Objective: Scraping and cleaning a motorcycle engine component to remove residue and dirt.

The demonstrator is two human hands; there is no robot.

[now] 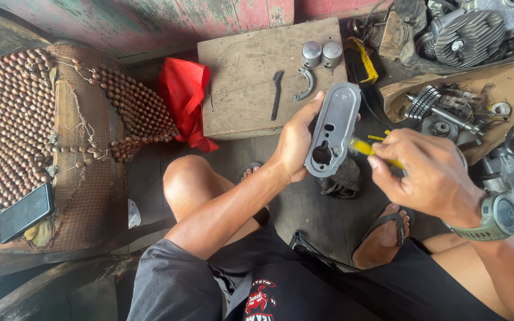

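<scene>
You sat low with knees apart, work held up over the floor between your feet. Your left hand (295,142) was clamped on a grey metal cover (332,129), thumb along its left edge, fingers behind, its face with the openings tilted toward you, likely so you could see into the recesses. Your right hand (426,172) was closed around a yellow-handled tool (369,148), its tip meeting the cover's right edge near the middle; whether it was a brush or a scraper could not be told. A green watch (498,219) sat on that wrist.

Beyond the cover, a wooden board (239,83) lay on the floor as a worktop. Near its far right corner stood two small metal cylinders (321,53); just nearer you lay a curved metal piece (304,84) and a dark slim brush (276,94), all within reach. A red cloth (185,95) was bunched against the board's left edge. To your right, gears and shafts (441,113) rested on cardboard, probably to keep them off the dirt. A phone (25,211) lay on the beaded seat (19,113) at your left, well apart from the work.
</scene>
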